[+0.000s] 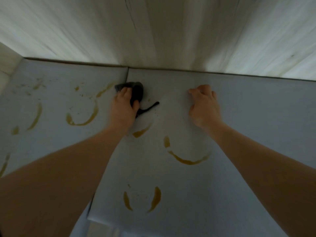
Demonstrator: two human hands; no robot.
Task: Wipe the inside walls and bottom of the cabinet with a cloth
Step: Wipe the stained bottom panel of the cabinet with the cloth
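Cloth lying on cabinet floor, near back wall, just right of liner seam. Left hand sitting on cloth, gripping it. Right hand resting on floor, right of cloth, apart from it. Ring stains lying left of cloth; more stains lying nearer viewer, between forearms.

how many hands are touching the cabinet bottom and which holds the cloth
2. The left hand grips the dark cloth near the back wall; the right hand rests curled on the liner, holding nothing visible.
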